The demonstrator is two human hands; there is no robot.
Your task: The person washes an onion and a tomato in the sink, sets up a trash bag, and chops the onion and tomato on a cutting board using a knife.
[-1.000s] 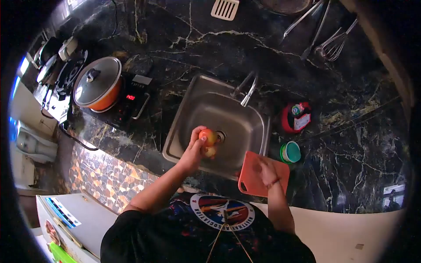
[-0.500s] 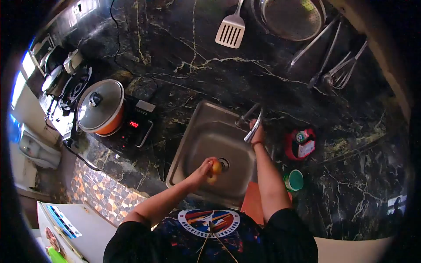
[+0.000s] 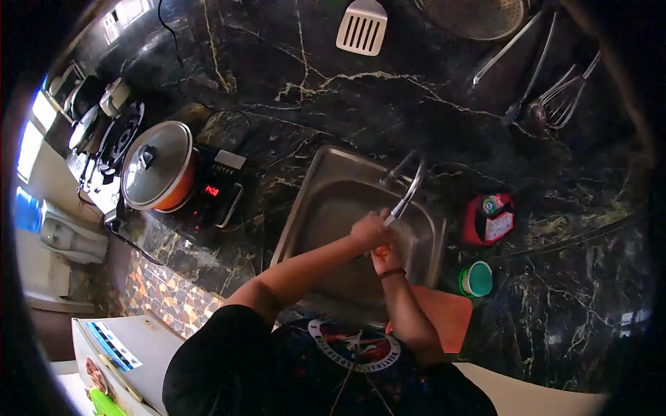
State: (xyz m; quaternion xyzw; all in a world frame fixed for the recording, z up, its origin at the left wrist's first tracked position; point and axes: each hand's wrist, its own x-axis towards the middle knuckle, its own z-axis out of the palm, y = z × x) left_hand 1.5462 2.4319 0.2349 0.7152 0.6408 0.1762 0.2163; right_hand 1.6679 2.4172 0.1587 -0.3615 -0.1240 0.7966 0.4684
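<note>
Both hands are together over the right part of the steel sink [image 3: 333,208], just under the spout of the curved faucet [image 3: 415,186]. My left hand [image 3: 370,230] is closed, with its fingers by the spout's end. Below it, my right hand [image 3: 387,261], with a dark band at the wrist, is closed around a small orange-red item [image 3: 382,250]. The fingers hide most of that item, and I cannot make out what it is. Whether the left hand grips part of it is also hidden.
An induction cooker [image 3: 216,191] carries a lidded orange pot [image 3: 182,184] on the left. Right of the sink are a red container [image 3: 489,220], a green-lidded tub [image 3: 476,279] and an orange board [image 3: 444,315]. A slotted spatula [image 3: 361,29] and whisk [image 3: 560,100] lie farther back.
My left hand has moved right and up from the drain area to the faucet. My right hand has left the faucet's base and come down beside it. The whole view has shifted slightly.
</note>
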